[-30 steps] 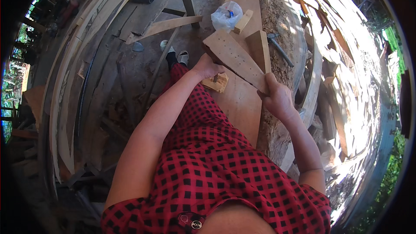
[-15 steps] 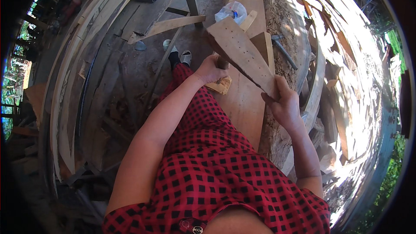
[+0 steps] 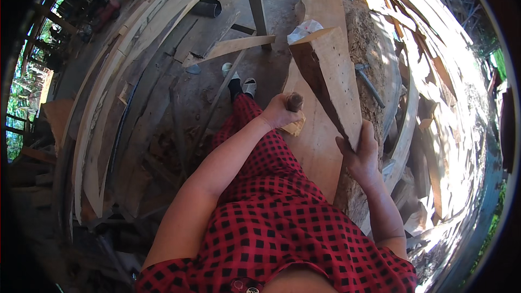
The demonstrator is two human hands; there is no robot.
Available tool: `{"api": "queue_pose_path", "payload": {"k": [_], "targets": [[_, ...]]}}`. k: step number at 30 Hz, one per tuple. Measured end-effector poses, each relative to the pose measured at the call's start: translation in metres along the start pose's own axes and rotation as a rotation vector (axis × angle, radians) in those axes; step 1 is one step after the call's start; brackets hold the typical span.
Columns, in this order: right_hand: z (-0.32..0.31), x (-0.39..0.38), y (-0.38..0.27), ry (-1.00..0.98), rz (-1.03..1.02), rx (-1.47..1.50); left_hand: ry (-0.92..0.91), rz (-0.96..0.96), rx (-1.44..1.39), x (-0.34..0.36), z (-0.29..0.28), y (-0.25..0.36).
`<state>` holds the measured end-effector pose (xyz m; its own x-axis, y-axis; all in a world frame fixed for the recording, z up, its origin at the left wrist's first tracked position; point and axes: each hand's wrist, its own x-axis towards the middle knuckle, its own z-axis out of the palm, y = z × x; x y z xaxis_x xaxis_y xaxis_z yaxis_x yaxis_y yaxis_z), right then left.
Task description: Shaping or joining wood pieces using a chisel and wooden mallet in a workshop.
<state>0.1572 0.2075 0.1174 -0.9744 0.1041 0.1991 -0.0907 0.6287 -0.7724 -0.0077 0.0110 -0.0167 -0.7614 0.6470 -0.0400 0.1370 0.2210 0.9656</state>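
Block (image 3: 337, 80), its thin end gripped by the right hand (image 3: 361, 154) above the plank (image 3: 315, 152), has just tipped so its dark side faces the person, likely baring that side for work. The left hand (image 3: 278, 112) grips a handle (image 3: 294, 102); whatever it joins is hidden, and the bag (image 3: 302, 29) is partly covered.

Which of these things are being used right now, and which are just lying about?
In use:
- wooden handle, in the left hand
- tapered wood block, held by the right hand

Apparently just lying about:
- hammer
- plastic bag
- black tube
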Motion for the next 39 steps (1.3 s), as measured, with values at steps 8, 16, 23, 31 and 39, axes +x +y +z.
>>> {"api": "queue_pose_path", "payload": {"k": [8,16,23,31,39], "targets": [[-0.005,0.001,-0.001,-0.12,-0.005,-0.156,0.049,-0.017,0.015,-0.011,0.003,-0.016],[-0.001,-0.001,0.031,-0.225,0.082,-0.303,0.063,-0.098,-0.002,-0.024,0.008,-0.001],[0.0,-0.014,0.014,0.051,0.049,0.116,0.049,0.255,0.34,-0.017,0.014,-0.022],[-0.002,-0.016,0.007,-0.009,-0.206,-0.126,0.071,0.236,0.08,-0.012,0.023,-0.033],[-0.012,-0.009,0.024,-0.106,-0.175,-0.379,0.007,0.263,0.567,-0.011,0.016,-0.015]]}}
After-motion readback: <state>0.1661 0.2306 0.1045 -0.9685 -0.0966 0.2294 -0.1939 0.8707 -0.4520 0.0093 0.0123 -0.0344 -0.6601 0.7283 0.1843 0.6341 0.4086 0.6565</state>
